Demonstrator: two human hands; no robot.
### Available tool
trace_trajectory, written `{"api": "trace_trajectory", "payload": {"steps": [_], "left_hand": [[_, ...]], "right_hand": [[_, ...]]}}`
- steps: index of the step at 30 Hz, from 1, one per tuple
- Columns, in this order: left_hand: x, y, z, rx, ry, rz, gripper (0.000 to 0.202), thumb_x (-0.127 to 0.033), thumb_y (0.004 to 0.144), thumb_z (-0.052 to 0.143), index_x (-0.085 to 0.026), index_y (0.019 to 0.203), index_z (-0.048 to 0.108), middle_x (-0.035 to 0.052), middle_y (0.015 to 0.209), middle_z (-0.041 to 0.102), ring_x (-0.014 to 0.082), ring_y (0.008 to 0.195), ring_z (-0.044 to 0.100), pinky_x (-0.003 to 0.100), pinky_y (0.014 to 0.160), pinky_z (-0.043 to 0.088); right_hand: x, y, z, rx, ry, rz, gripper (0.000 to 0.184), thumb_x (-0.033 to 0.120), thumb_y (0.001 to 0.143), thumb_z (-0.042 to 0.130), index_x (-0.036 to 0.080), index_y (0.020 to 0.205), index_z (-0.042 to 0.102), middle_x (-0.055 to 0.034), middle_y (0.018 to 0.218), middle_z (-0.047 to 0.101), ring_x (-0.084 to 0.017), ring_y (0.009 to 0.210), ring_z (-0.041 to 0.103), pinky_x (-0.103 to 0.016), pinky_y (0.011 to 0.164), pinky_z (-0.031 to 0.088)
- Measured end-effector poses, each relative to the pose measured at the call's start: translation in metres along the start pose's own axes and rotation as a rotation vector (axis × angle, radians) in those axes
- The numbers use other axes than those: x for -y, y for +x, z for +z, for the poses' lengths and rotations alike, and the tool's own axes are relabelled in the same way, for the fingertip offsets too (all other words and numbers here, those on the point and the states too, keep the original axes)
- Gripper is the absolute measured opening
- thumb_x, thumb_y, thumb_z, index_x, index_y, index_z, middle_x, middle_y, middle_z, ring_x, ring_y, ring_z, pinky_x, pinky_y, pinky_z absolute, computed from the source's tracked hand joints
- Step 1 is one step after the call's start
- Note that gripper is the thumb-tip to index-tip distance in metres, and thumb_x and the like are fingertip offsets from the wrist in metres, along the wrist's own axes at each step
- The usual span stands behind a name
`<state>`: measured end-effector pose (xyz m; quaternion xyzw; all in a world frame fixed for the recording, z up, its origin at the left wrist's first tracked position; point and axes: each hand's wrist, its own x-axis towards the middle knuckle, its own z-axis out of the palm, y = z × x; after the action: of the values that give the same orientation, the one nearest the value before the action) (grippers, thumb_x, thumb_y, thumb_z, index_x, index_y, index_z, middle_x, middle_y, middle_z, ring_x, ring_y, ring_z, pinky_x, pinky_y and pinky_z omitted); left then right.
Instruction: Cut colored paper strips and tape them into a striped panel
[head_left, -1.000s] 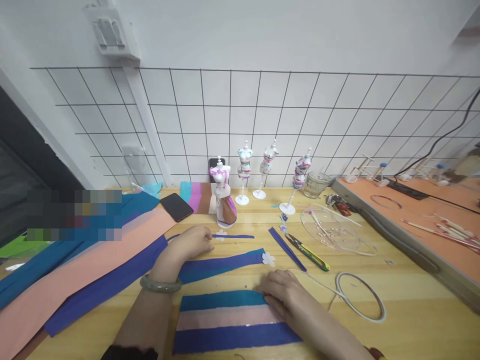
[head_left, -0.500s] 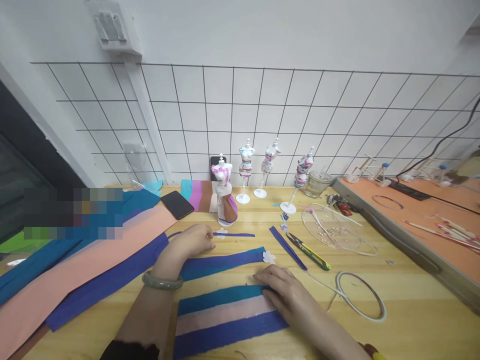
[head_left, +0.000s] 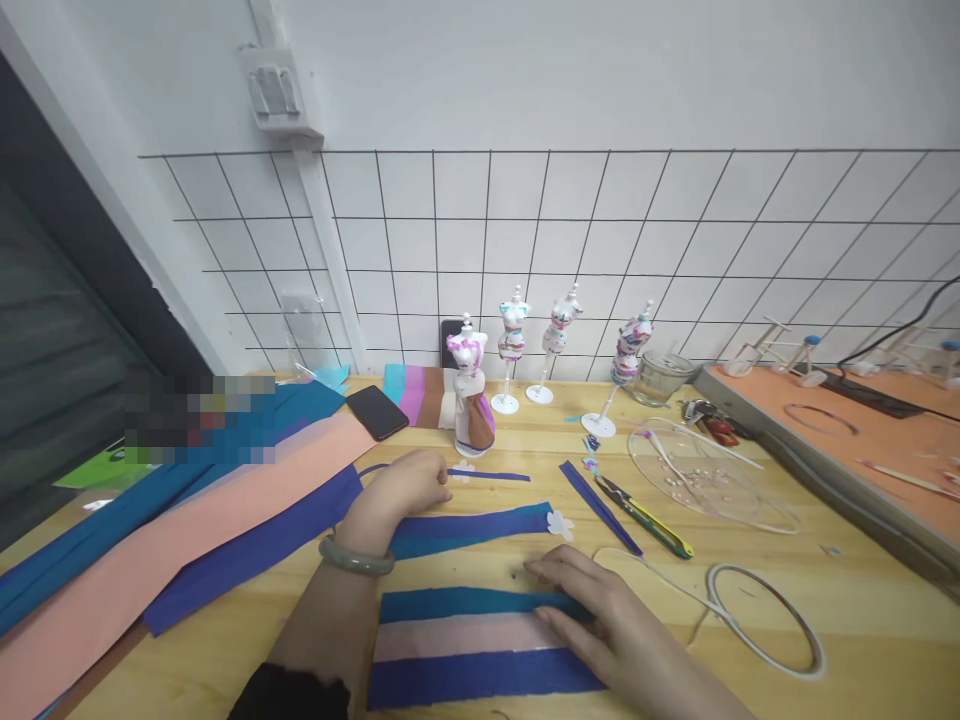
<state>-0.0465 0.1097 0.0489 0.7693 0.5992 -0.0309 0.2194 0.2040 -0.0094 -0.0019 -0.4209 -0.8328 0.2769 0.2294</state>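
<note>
My left hand rests on the table with its fingers curled in; what lies under them is hidden. It covers part of a thin dark-blue strip and the left end of a blue-and-teal strip. A jade-like bangle circles that wrist. My right hand lies over the right end of a teal, pink and blue striped piece, thumb and fingers apart. Just above its fingers is a white flower-shaped piece. Another white flower lies by the thin strip.
Several small mannequins stand at the back, one in a brown-and-purple skirt. Yellow-green snips, a narrow blue strip, a white cord coil and a clear bead dish lie right. Long coloured sheets and a phone lie left.
The view has shifted, so everything sits farther right and slightly lower. My right thumb and fingers have spread a little wider. My left hand keeps its place.
</note>
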Motion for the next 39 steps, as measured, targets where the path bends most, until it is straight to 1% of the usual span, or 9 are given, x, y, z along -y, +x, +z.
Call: {"api": "trace_trajectory", "payload": {"steps": [3, 6, 9, 13, 19, 27, 33, 35, 39], "left_hand": [[-0.008, -0.003, -0.002, 0.082, 0.084, 0.002, 0.025, -0.035, 0.088, 0.055, -0.017, 0.104, 0.060, 0.0045, 0.105, 0.063, 0.0177, 0.089, 0.062, 0.037, 0.077, 0.053], [-0.018, -0.008, -0.004, 0.125, 0.130, 0.007, 0.026, -0.035, 0.088, 0.055, -0.017, 0.106, 0.059, 0.0050, 0.107, 0.062, 0.0184, 0.091, 0.062, 0.038, 0.079, 0.052], [-0.024, -0.012, -0.007, 0.141, 0.153, 0.010, 0.026, -0.034, 0.088, 0.055, -0.018, 0.108, 0.059, 0.0056, 0.110, 0.061, 0.0185, 0.093, 0.061, 0.039, 0.080, 0.052], [-0.027, -0.017, -0.008, 0.145, 0.162, 0.013, 0.027, -0.034, 0.088, 0.055, -0.018, 0.109, 0.058, 0.0062, 0.112, 0.061, 0.0185, 0.094, 0.061, 0.039, 0.081, 0.052], [-0.022, -0.017, -0.008, 0.117, 0.133, 0.038, 0.027, -0.035, 0.089, 0.054, -0.018, 0.109, 0.058, 0.0058, 0.112, 0.061, 0.0189, 0.094, 0.061, 0.039, 0.081, 0.052], [-0.020, -0.021, -0.014, 0.081, 0.116, 0.022, 0.026, -0.036, 0.089, 0.053, -0.017, 0.106, 0.059, 0.0052, 0.107, 0.062, 0.0177, 0.090, 0.062, 0.038, 0.078, 0.052], [-0.016, -0.015, -0.011, 0.045, 0.117, 0.024, 0.025, -0.037, 0.089, 0.052, -0.018, 0.104, 0.060, 0.0050, 0.105, 0.063, 0.0171, 0.089, 0.062, 0.038, 0.078, 0.052], [-0.013, -0.013, -0.010, 0.034, 0.123, 0.035, 0.025, -0.038, 0.089, 0.052, -0.018, 0.103, 0.060, 0.0047, 0.104, 0.063, 0.0170, 0.089, 0.062, 0.037, 0.078, 0.052], [-0.008, -0.010, -0.008, 0.006, 0.138, 0.046, 0.026, -0.039, 0.089, 0.052, -0.018, 0.101, 0.061, 0.0045, 0.102, 0.064, 0.0167, 0.087, 0.061, 0.037, 0.078, 0.052]], "right_hand": [[-0.004, -0.001, 0.002, -0.002, -0.005, -0.018, 0.026, 0.027, 0.094, 0.047, 0.025, 0.119, 0.055, -0.0068, 0.112, 0.060, -0.017, 0.104, 0.058, -0.030, 0.091, 0.047], [-0.011, 0.000, 0.004, -0.026, -0.005, -0.024, 0.026, 0.025, 0.095, 0.044, 0.025, 0.118, 0.056, -0.0071, 0.112, 0.061, -0.017, 0.104, 0.059, -0.030, 0.090, 0.048], [-0.016, 0.001, 0.006, -0.037, 0.002, -0.024, 0.026, 0.025, 0.095, 0.042, 0.025, 0.116, 0.058, -0.0078, 0.112, 0.062, -0.019, 0.104, 0.060, -0.031, 0.091, 0.049], [-0.019, 0.001, 0.010, -0.012, -0.005, 0.009, 0.026, 0.030, 0.093, 0.046, 0.027, 0.114, 0.061, -0.0079, 0.114, 0.064, -0.022, 0.107, 0.060, -0.034, 0.094, 0.048], [-0.015, 0.000, 0.011, 0.046, -0.019, 0.096, 0.029, 0.035, 0.090, 0.053, 0.029, 0.116, 0.062, -0.0055, 0.114, 0.067, -0.023, 0.105, 0.062, -0.035, 0.092, 0.050], [-0.018, 0.002, 0.009, 0.084, -0.026, 0.088, 0.030, 0.029, 0.089, 0.053, 0.027, 0.118, 0.062, -0.0064, 0.115, 0.067, -0.023, 0.106, 0.062, -0.038, 0.092, 0.048], [-0.008, 0.001, 0.008, 0.100, -0.022, 0.105, 0.030, 0.032, 0.090, 0.052, 0.026, 0.118, 0.062, -0.0069, 0.114, 0.067, -0.022, 0.104, 0.062, -0.036, 0.091, 0.049], [-0.005, 0.001, 0.008, 0.101, -0.043, 0.089, 0.026, 0.031, 0.091, 0.051, 0.026, 0.114, 0.064, -0.0066, 0.108, 0.068, -0.021, 0.098, 0.063, -0.035, 0.088, 0.050], [-0.002, 0.003, 0.008, 0.100, -0.048, 0.057, 0.017, 0.026, 0.092, 0.049, 0.023, 0.095, 0.066, -0.0043, 0.091, 0.068, -0.018, 0.084, 0.063, -0.030, 0.077, 0.051]]}}
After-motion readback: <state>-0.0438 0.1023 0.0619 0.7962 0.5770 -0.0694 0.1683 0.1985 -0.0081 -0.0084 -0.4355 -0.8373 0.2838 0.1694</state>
